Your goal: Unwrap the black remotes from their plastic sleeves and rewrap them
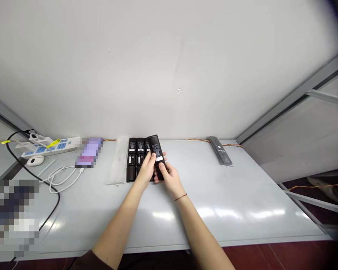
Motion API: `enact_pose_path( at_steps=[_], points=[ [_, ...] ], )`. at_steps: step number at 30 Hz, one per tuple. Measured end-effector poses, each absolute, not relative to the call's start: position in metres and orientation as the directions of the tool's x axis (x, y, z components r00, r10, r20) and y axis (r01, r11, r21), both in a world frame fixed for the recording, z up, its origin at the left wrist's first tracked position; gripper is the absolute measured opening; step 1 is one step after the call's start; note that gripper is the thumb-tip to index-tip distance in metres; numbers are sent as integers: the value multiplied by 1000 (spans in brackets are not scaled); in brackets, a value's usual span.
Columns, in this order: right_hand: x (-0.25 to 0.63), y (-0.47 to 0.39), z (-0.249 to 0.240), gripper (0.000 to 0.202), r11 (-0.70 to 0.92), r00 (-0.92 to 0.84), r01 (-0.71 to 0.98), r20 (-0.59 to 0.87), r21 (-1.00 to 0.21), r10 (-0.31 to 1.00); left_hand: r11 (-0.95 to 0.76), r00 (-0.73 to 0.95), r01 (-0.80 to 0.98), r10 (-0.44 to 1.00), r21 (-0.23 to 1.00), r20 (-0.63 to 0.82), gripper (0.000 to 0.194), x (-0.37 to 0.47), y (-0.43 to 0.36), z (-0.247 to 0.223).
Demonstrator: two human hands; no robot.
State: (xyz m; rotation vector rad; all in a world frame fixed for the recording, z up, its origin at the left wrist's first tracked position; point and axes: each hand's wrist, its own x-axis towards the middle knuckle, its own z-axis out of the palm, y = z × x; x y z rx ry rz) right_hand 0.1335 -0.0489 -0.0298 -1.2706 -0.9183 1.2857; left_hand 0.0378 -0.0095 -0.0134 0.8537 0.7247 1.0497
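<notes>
A black remote control (156, 145), back side up with printed text and a white label, is gripped between both my hands. My left hand (147, 168) closes on its left side, thumb near the label. My right hand (170, 178) wraps the lower right end, thumb pressed on the back. Under and beside it, several black remotes lie face down in a row; the leftmost remote (132, 159) shows an open battery bay. The held one partly hides the rightmost of the row. Left of them lies a clear plastic sleeve (118, 159).
A bagged remote (220, 150) lies at the right, near the wall. On the left are a phone (89, 152) with a blurred screen, a white cable (69, 183), a power strip (70, 143) and a white earbud case (35, 161). The grey table (214, 228) meets a white wall behind.
</notes>
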Motion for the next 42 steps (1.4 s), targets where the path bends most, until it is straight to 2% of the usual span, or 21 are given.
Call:
enact_pose_path(
  at_steps=[5, 12, 19, 22, 25, 28, 34, 42],
  points=[
    [138, -49, -29, 42, -54, 205, -121, -78, -991, 976, 187, 393, -212, 915, 959, -91, 38, 32, -3, -17],
    [154, -47, -18, 46, -215, 103, -118, -227, -969, 968, 11, 364, -74, 931, 997, 17, 34, 35, -4, -20],
    [180, -49, -17, 42, -210, 86, 42, -206, -977, 975, -186, 229, 106, 961, 977, 159, 30, 46, -5, -16],
    [191, -50, -20, 41, -246, 195, 192, -209, -950, 958, -192, 195, 217, 969, 957, 151, 30, 47, -1, -11],
    [198, -48, -23, 36, -252, 360, 448, -85, -858, 929, -189, 236, 431, 967, 882, 92, 28, 51, 2, -7],
    [203, -46, -25, 31, -262, 415, 620, 26, -739, 909, -220, 308, 584, 951, 782, 37, 28, 60, 1, -7],
    [206, -43, -31, 28, -290, 421, 685, 38, -669, 906, -250, 349, 701, 937, 668, -15, 50, 79, -2, -13],
    [211, -37, -40, 28, -237, 374, 776, 125, -585, 919, -332, 372, 888, 925, 319, -72, 34, 81, -10, -1]
  ],
)
